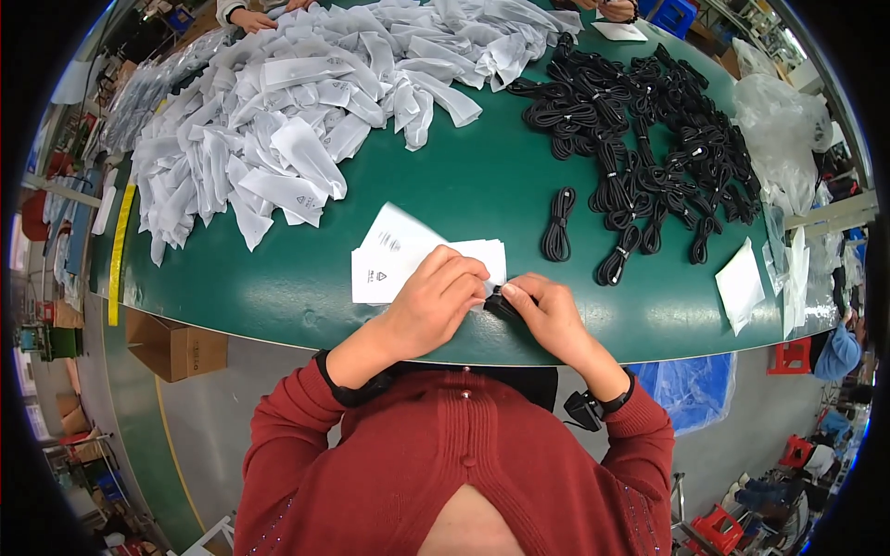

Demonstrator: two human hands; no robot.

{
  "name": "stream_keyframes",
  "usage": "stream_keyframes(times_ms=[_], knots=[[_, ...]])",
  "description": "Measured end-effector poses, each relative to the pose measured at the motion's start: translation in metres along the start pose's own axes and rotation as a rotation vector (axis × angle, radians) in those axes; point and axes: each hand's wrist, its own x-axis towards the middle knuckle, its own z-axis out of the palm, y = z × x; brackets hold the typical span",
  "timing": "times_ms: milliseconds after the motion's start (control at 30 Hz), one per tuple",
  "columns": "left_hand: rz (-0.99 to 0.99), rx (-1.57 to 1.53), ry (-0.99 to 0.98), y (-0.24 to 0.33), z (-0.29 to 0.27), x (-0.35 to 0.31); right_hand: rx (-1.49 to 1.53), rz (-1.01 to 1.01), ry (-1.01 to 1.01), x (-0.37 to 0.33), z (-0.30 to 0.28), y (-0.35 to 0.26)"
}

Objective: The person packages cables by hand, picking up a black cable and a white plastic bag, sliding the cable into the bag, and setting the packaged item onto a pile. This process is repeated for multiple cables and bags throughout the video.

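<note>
At the near edge of the green table, my left hand (438, 295) has its fingers curled closed on the edge of a flat white bag (482, 255). Just right of it, my right hand (549, 315) pinches a coiled black cable (502, 305) between thumb and fingers. The cable's end touches the bag's edge by my left fingertips; whether it is inside, I cannot tell. More flat white bags (375, 269) lie fanned out under and beside my left hand, with small dark print on them. A single bundled black cable (558, 225) lies beyond my right hand.
A large heap of white bags (306, 120), apparently filled, covers the far left of the green table (436, 185). Many bundled black cables (640, 139) are piled at the far right. Other people's hands (252, 20) are at the far edge. A cardboard box (176, 346) stands below left.
</note>
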Motion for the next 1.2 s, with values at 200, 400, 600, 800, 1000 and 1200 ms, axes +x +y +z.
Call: stream_keyframes(times_ms=[200,400,600,800,1000,1200], knots=[[-0.090,-0.020,0.055,-0.003,-0.010,0.008,-0.255,-0.595,0.340,0.002,0.012,-0.012],[-0.217,-0.074,0.107,-0.004,-0.033,0.021,-0.522,-0.913,0.361,0.007,-0.005,-0.018],[-0.254,-0.171,0.113,0.000,-0.033,0.026,-0.234,-0.813,0.380,0.013,0.004,-0.026],[-0.428,-0.699,0.285,-0.030,-0.057,0.031,-0.073,-0.896,0.499,0.019,-0.004,-0.038],[-0.546,-0.356,0.661,-0.076,-0.118,0.035,-0.870,-0.356,0.543,0.037,-0.041,0.024],[-0.351,-0.014,0.180,-0.033,-0.055,0.002,-0.713,-0.241,0.534,0.038,-0.036,0.049]])
